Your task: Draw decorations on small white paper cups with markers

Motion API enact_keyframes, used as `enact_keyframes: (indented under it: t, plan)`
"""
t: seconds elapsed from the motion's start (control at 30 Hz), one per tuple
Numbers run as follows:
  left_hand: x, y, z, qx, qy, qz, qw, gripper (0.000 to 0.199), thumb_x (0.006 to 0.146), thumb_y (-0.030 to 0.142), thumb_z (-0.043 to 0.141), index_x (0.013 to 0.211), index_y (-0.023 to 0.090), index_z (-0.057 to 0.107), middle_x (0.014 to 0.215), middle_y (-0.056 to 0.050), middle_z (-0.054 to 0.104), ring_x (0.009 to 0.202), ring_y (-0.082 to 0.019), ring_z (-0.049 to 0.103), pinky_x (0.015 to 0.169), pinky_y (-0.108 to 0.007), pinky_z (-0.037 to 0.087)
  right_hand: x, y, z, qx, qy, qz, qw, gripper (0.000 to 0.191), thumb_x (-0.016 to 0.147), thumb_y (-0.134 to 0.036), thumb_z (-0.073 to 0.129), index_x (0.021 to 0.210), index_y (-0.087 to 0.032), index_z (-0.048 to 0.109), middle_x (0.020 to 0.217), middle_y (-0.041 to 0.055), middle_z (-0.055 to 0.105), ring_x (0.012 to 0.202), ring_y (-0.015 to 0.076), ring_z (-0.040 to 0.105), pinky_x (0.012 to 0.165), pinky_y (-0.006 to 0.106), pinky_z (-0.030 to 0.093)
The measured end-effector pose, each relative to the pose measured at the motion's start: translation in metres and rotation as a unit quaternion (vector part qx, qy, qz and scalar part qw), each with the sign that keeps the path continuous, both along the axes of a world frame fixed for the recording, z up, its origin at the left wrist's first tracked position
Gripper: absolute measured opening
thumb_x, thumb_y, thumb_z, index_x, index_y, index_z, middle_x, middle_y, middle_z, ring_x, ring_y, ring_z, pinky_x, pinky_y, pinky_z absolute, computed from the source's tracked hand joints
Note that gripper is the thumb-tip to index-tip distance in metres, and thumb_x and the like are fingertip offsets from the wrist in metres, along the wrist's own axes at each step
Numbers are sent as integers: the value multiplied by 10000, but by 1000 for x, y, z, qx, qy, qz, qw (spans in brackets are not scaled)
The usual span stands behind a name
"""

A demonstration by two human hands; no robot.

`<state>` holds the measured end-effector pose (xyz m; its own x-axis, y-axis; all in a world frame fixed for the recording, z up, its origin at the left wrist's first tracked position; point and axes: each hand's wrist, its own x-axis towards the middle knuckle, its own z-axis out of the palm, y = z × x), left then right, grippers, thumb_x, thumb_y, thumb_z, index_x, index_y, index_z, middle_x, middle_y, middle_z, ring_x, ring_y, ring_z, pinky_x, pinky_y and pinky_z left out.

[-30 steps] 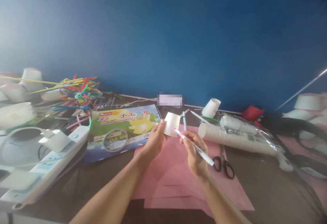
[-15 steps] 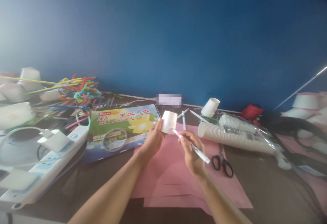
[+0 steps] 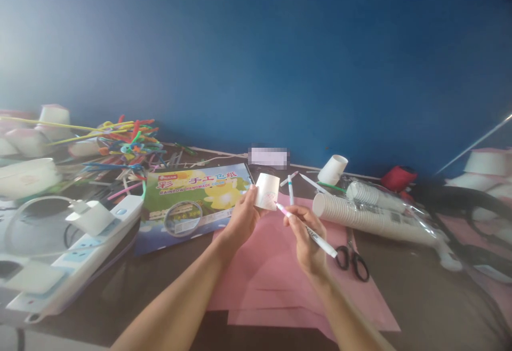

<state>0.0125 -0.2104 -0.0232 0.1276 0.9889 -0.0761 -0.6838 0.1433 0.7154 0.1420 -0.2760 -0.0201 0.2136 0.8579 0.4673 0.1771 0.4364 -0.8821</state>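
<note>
A white paper cup [image 3: 266,189] is gripped in my left hand [image 3: 245,215], thumb along its left side. Faint pink lines show low on the cup's wall. My right hand [image 3: 310,239] is closed round a white marker pen [image 3: 323,241] with a pink front end, and its tip is at the cup's lower right, on or very close to the drawn lines. Both hands are above pink paper sheets [image 3: 260,281] on the dark table. Black-handled scissors [image 3: 352,263] lie just right of my right hand.
On the right lie stacked paper cups [image 3: 372,217] in clear plastic, with a single cup [image 3: 333,169] behind. A colour-paper pack [image 3: 192,201] with a tape roll [image 3: 183,218] is at left, beside a power strip [image 3: 86,255] and pipe cleaners [image 3: 130,137]. More markers [image 3: 290,188] lie behind the cup.
The whole view has shifted slightly, so things appear a little further right. My right hand and the marker have moved slightly right and down against the cup. Both hands keep their holds.
</note>
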Motion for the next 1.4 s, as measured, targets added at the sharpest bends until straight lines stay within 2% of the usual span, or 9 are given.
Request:
enact_keyframes:
  t: [0.23,0.4,0.6,0.73,0.83,0.97,1.17,1.27,1.4]
  plan:
    - [0,-3,-2,41,4,-36,999,444,837,452,592,1073,79,634,1009,-138,681,900,-212,637,880,-376,491,-1,1,2,-3,-4,-11,1000,132,869,-324,559,883,-217,636,673,-20,595,603,115,544,551,227,445]
    - [-1,-2,-2,29,-2,-31,999,416,836,446,595,1056,94,637,1004,-128,685,889,-204,638,849,-353,503,-2,2,1,-13,-3,-16,1000,133,856,-317,561,863,-210,639,664,-19,595,587,112,532,538,224,439]
    - [-4,6,-3,3,-11,-18,1000,357,826,422,611,1003,114,641,909,-101,696,776,-171,638,755,-304,519,0,3,1,-41,-4,-11,999,150,846,-332,562,845,-206,643,642,-22,587,575,112,517,525,224,427]
    - [-4,4,-3,-10,4,3,1000,389,803,451,627,1010,122,634,998,-117,683,851,-194,633,798,-339,515,2,1,0,-27,10,-8,1000,147,855,-338,563,848,-213,639,642,-25,585,598,114,530,547,225,431]
    - [-2,1,-3,7,13,-6,1000,435,794,468,631,1051,118,622,1050,-132,664,910,-211,624,847,-366,499,1,0,-1,-11,9,14,1000,139,868,-337,561,891,-224,639,681,-23,595,622,114,537,567,224,438]
    - [1,-1,-8,49,42,-11,998,416,792,475,621,1000,115,623,882,-97,660,843,-193,616,793,-324,493,-2,-3,-2,-8,-15,17,1000,128,863,-322,576,932,-236,641,719,-21,605,624,112,540,566,219,441]
    - [3,-3,-12,50,136,18,989,411,747,554,622,808,148,620,640,-15,562,660,-149,551,650,-263,454,-5,-4,3,-7,-26,7,1000,136,857,-314,567,915,-219,645,724,-8,608,634,120,559,567,223,454]
    - [3,-4,-11,34,161,35,986,415,736,565,627,784,153,622,598,-5,527,629,-146,529,633,-261,444,-6,-3,4,-16,-23,-1,1000,147,855,-318,562,907,-210,647,709,-6,602,630,124,560,558,225,454]
    - [2,-2,-10,36,128,33,991,376,755,527,629,833,159,630,670,-24,552,684,-159,547,692,-285,469,-6,-2,1,-28,-23,-4,999,157,858,-330,559,900,-204,642,688,-7,595,598,121,536,541,229,450]
